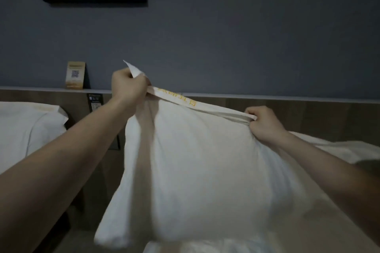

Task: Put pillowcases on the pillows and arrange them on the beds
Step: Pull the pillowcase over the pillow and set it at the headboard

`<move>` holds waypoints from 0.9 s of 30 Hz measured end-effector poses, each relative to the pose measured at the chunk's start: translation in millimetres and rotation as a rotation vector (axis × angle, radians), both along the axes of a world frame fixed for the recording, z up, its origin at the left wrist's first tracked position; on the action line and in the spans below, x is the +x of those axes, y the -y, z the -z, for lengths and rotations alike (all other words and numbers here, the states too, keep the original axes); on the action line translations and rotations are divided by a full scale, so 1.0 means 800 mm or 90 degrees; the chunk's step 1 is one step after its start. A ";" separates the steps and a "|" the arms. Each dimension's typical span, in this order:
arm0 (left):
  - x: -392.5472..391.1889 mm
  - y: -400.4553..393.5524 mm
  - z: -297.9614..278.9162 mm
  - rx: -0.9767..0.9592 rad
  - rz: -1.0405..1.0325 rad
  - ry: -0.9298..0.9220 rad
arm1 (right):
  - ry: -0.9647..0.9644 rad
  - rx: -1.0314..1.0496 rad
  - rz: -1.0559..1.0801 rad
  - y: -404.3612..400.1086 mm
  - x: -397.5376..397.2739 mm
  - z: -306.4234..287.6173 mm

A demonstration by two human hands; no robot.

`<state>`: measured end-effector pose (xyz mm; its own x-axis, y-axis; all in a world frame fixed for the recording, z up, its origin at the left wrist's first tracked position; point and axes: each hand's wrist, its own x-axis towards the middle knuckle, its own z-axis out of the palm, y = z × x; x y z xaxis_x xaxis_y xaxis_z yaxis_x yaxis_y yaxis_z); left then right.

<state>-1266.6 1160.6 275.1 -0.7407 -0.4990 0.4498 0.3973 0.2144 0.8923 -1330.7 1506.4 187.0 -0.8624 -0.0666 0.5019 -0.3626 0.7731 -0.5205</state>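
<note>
head view: we hold the white pillowcase (197, 162) up in front of the headboard (308, 113). our left hand (128, 88) and right hand (265, 124) are apart, each gripping one top corner. a made pillow (28, 125) lies left of it, below a small card (75, 75).

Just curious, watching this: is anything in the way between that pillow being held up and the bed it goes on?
Nothing visible. Both hands, left and right, hold the pillowcase by its top hem, directly over the bed.
</note>
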 end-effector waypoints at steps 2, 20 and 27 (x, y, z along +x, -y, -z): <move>-0.018 0.005 0.017 0.055 0.011 0.037 | 0.031 0.021 -0.004 0.001 -0.023 0.000; -0.116 0.100 0.160 -0.285 -0.060 0.259 | 0.188 0.056 -0.040 0.034 -0.107 0.074; -0.144 0.124 0.157 -0.518 0.107 0.368 | 0.158 0.233 0.055 -0.019 -0.105 0.107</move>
